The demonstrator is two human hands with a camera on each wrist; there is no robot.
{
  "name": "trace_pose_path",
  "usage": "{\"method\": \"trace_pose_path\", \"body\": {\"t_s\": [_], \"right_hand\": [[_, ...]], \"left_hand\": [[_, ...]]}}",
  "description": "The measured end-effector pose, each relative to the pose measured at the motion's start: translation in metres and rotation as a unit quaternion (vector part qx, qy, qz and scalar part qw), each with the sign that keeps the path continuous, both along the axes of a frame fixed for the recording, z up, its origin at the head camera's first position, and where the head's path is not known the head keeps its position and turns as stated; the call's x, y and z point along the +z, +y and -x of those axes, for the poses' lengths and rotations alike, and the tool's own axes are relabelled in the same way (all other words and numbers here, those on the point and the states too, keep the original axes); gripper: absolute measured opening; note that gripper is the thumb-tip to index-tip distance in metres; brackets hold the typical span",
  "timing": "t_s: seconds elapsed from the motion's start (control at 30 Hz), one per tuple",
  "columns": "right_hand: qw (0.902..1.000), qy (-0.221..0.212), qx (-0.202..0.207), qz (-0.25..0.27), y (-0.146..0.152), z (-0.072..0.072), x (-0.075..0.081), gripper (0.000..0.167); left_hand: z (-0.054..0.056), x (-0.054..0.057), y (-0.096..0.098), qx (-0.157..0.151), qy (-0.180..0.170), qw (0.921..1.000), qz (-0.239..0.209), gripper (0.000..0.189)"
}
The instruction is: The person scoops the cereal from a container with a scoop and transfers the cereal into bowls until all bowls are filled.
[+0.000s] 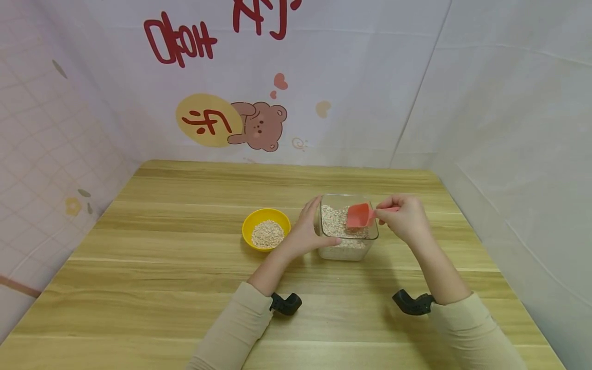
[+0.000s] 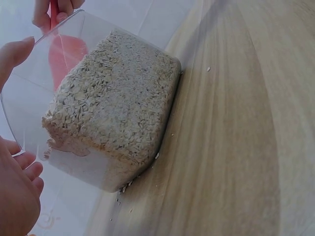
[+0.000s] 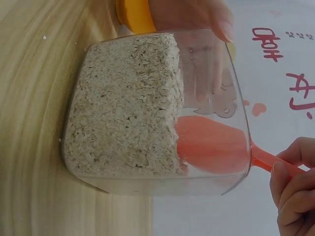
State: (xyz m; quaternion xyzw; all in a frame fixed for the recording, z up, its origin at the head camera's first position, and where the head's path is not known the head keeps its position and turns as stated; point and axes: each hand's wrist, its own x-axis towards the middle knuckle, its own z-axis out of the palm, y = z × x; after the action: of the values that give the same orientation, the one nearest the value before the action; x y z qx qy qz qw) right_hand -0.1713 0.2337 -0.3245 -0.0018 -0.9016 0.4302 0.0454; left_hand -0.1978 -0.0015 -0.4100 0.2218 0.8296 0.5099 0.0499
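A clear square container [image 1: 339, 255] stands on the table, part full of rolled oats [image 3: 123, 103]. My left hand [image 1: 302, 235] holds its left side, thumb over the front rim and fingers along the outer wall. From the right, my right hand [image 1: 407, 218] pinches the handle of a coral-red scoop [image 1: 358, 216]. In the right wrist view the scoop's bowl tilts down inside the container, its lip at the surface of the oats. Left of the container sits a yellow bowl [image 1: 247, 222] with a smaller heap of oats [image 1: 268, 235], close to my left wrist.
The wood-grain table [image 1: 176, 257] carries a few loose flakes near the container, seen in the left wrist view. A white printed curtain [image 1: 361, 103] rises behind the table and along its sides. Black wrist mounts [image 1: 287, 304] stick inward from both forearms.
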Motion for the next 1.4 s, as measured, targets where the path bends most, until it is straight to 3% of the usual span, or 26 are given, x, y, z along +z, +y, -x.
{"method": "trace_pose_path", "body": {"t_s": [0.33, 0.77, 1.07, 1.4], "right_hand": [[0.9998, -0.018, 0.004, 0.007, -0.003, 0.005, -0.005, 0.014], [0.9976, -0.050, -0.007, 0.048, -0.014, 0.014, -0.024, 0.014], [0.9955, -0.064, -0.024, 0.066, -0.025, 0.013, -0.024, 0.014], [0.9887, -0.086, -0.026, 0.120, -0.040, 0.016, -0.024, 0.013]], "left_hand": [[-0.002, 0.000, 0.002, 0.007, 0.008, 0.9999, -0.001, 0.113], [-0.004, -0.001, 0.005, 0.030, 0.005, 0.9995, -0.010, 0.115], [-0.005, -0.002, 0.006, 0.043, 0.000, 0.9989, -0.018, 0.115], [-0.006, -0.002, 0.006, 0.042, -0.003, 0.9989, -0.023, 0.115]]}}
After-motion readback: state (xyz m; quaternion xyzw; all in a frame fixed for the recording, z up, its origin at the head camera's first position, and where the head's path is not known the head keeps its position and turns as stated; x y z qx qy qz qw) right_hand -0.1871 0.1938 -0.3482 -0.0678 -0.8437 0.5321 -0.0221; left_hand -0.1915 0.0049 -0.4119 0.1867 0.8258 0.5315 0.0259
